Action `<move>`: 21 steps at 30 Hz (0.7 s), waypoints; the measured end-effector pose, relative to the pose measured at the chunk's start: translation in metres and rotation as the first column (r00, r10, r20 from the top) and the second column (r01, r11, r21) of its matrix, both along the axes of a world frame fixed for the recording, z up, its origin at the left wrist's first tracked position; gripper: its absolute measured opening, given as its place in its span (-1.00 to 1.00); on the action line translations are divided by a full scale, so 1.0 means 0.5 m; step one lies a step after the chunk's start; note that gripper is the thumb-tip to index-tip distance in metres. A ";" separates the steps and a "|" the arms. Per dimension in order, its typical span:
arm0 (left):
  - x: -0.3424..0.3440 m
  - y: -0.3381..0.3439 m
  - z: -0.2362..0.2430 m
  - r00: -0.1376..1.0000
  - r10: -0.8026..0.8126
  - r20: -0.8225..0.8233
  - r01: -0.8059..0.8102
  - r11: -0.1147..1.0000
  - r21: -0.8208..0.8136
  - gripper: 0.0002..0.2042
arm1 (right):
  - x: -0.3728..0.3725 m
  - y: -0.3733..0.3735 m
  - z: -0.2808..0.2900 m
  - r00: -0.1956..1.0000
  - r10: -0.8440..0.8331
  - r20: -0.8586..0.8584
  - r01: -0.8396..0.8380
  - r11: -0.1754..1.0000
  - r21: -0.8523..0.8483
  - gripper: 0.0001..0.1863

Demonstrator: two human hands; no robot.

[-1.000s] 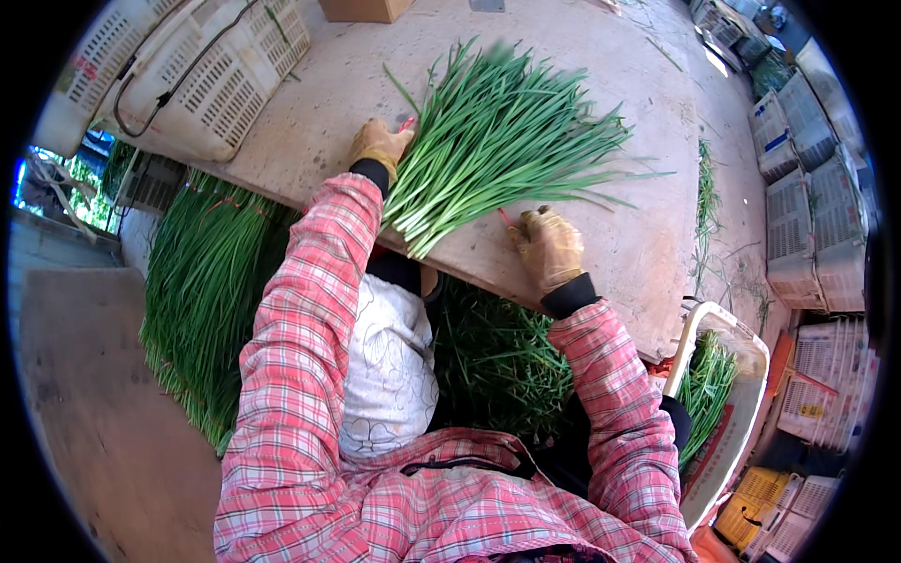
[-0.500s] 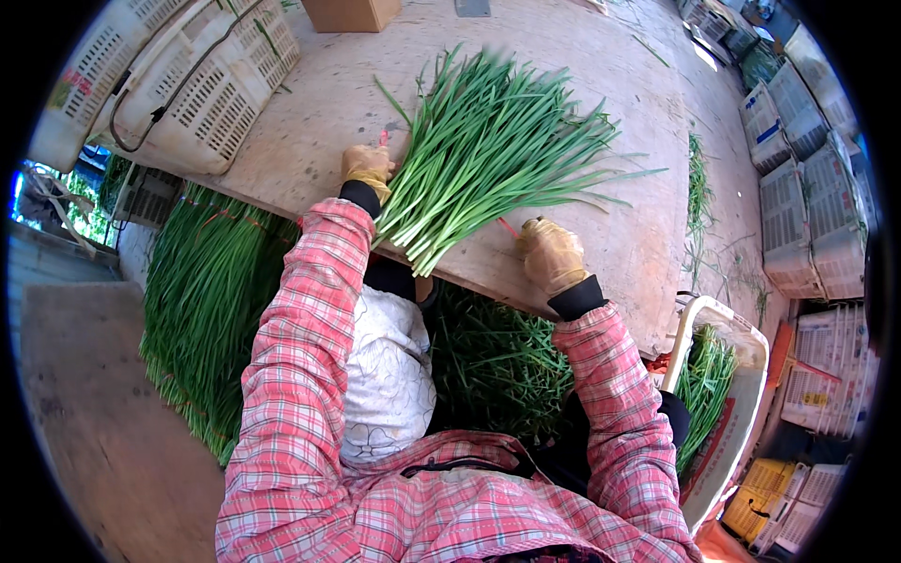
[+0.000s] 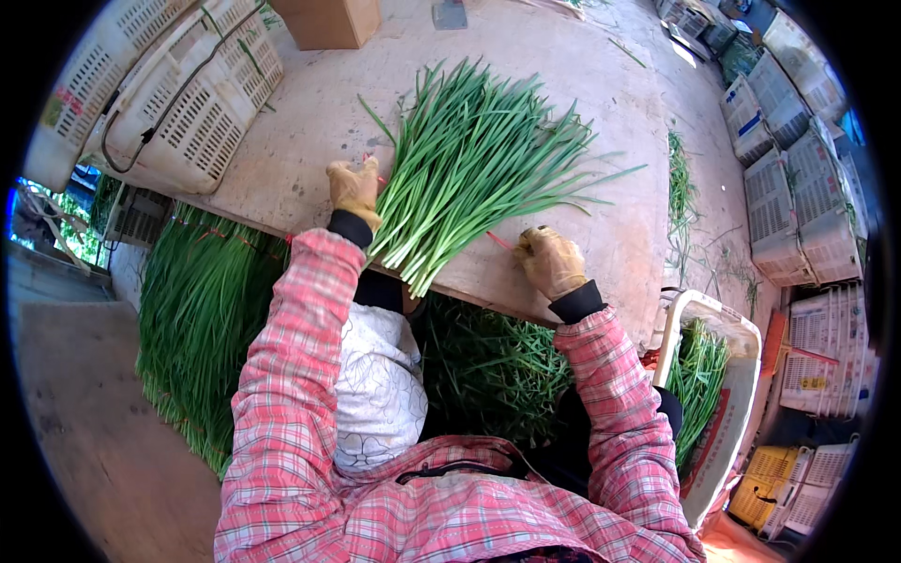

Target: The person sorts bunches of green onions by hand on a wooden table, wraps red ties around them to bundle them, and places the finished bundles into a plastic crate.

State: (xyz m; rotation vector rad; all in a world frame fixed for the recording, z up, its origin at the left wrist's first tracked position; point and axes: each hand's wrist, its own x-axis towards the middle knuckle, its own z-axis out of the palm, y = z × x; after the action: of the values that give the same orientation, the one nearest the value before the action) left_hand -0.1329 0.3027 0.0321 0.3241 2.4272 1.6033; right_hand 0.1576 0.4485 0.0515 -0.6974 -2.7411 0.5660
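Two gloved hands flank a loose bundle of garlic chives (image 3: 479,155) that lies on a wooden tabletop (image 3: 619,141), pale stem ends at the near edge and green leaves fanning away and to the right. The left hand (image 3: 353,190), in a tan glove with a dark cuff, rests just beside the stems, its fingers curled closed around a bit of red tie that pokes out beside the thumb. The right hand (image 3: 552,263), gloved alike, is closed in a loose fist near the table's front edge, gripping the other visible length of red tie (image 3: 497,240), which runs from the bundle's near side; the stretch between the two hands is hidden by the chives. Both sleeves (image 3: 296,375) are red-and-white plaid. At the back stand a brown cardboard box (image 3: 330,23) and, to the left, white slatted crates (image 3: 211,108), the outermost with a reddish mark too blurred to read. Below the table on the left hangs a mass of tied chives (image 3: 202,328). On the right, a white basket (image 3: 753,352) holds more greens and bears a red printed patch (image 3: 710,441), its print unreadable at this slant. Beyond it, stacked crates (image 3: 807,202) carry a small blue label (image 3: 749,125), also illegible, above a yellow crate (image 3: 756,497).
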 end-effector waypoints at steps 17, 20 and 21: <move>0.241 0.010 0.033 0.671 -0.648 -0.362 0.073 0.542 -0.837 -0.06 | -0.215 0.170 0.081 0.900 -0.089 -0.427 0.163 0.977 0.138 -0.84; 0.242 0.009 0.031 0.672 -0.645 -0.364 0.059 0.536 -0.842 -0.07 | -0.279 0.176 0.081 0.863 -0.065 -0.501 0.160 0.976 0.149 -0.84; 0.243 0.009 0.030 0.672 -0.645 -0.364 0.057 0.535 -0.843 -0.07 | -0.298 0.180 0.077 0.870 -0.059 -0.490 0.155 0.975 0.157 -0.83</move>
State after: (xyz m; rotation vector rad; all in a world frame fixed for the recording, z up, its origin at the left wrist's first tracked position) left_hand -0.0115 0.3074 0.0472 1.3068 2.9201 0.0754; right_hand 0.0088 0.5385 0.0902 -0.5646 -2.2345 0.3787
